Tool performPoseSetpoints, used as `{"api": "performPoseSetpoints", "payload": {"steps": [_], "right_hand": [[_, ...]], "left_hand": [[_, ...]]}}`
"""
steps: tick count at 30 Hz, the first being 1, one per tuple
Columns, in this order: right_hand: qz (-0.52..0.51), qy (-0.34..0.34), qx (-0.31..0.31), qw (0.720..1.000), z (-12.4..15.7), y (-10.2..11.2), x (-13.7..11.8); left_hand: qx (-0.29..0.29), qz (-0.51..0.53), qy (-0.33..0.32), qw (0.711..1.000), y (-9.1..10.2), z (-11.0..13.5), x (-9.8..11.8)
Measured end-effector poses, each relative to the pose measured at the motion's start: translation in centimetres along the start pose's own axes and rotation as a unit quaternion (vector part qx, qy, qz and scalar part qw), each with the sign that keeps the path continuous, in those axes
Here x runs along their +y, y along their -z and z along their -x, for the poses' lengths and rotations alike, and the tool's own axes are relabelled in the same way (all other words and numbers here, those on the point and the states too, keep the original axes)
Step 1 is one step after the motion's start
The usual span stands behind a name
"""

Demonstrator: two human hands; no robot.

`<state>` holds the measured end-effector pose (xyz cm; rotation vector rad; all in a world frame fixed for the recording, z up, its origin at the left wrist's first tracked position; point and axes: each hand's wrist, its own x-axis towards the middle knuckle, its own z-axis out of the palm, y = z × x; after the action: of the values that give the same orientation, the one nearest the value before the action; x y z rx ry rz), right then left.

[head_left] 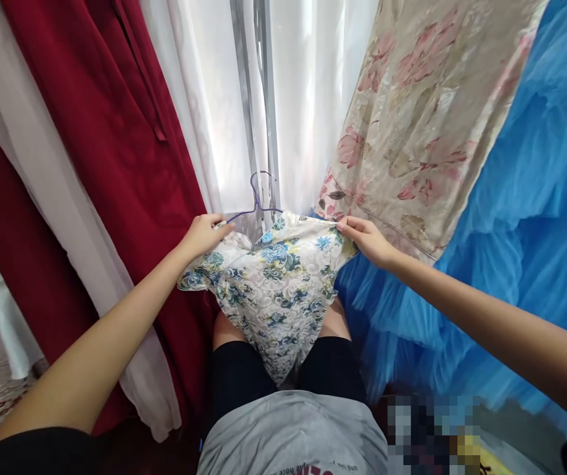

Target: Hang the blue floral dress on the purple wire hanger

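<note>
A white blouse with blue and yellow-green flowers hangs stretched in front of my thighs. Its neckline sits on a thin purple hanger, whose hook stands up above the collar. My left hand pinches the garment at its left shoulder, where the hanger arm meets the cloth. At the opposite shoulder, the thumb and fingers of my right hand are closed on the fabric. The lower part of the hanger is hidden inside the blouse.
Dark red curtains hang at left, beside a pale drape. White sheer cloth is straight ahead. A beige floral cloth and ruffled blue tulle hang at right. A blurred patch lies low at right.
</note>
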<state>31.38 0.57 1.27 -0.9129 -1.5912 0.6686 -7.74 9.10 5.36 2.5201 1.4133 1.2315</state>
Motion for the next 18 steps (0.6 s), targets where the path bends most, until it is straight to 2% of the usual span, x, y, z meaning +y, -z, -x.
{"api": "performPoseSetpoints", "payload": {"steps": [3, 5, 7, 9, 10, 11, 12, 14, 15, 18], "right_hand": [[-0.049, 0.007, 0.036, 0.998, -1.0, -1.6, -1.8], [-0.08, 0.002, 0.0, 0.997, -0.5, -3.4, -3.5], [-0.099, 0.012, -0.124, 0.987, 1.1, -5.5, -5.7], [-0.093, 0.042, -0.299, 0.949, 3.0, -7.2, -7.9], [-0.082, 0.056, -0.362, 0.927, 3.8, -7.8, -8.7], [-0.059, 0.07, -0.405, 0.91, 4.4, -8.3, -9.3], [-0.025, 0.087, -0.422, 0.902, 4.8, -8.6, -9.7], [0.076, 0.132, -0.402, 0.903, 4.7, -8.8, -9.3], [0.133, 0.157, -0.38, 0.902, 4.4, -8.7, -8.7], [0.259, 0.224, -0.297, 0.892, 3.0, -8.2, -6.1]], "left_hand": [[0.039, -0.067, 0.029, 0.997, -0.3, -0.5, -0.8], [0.061, -0.119, 0.057, 0.989, -0.3, -0.3, -1.9], [0.078, -0.112, 0.091, 0.986, -0.3, 0.1, -3.0], [0.102, -0.011, 0.131, 0.986, -0.6, 0.6, -3.8], [0.121, 0.058, 0.149, 0.98, -0.7, 0.8, -3.8], [0.144, 0.124, 0.163, 0.968, -1.0, 1.0, -3.7], [0.168, 0.182, 0.17, 0.954, -1.3, 1.0, -3.4], [0.185, 0.268, 0.155, 0.933, -1.9, 1.0, -1.9], [0.17, 0.306, 0.137, 0.927, -2.3, 1.0, -0.8], [0.078, 0.426, 0.08, 0.898, -3.4, 1.2, 3.3]]}}
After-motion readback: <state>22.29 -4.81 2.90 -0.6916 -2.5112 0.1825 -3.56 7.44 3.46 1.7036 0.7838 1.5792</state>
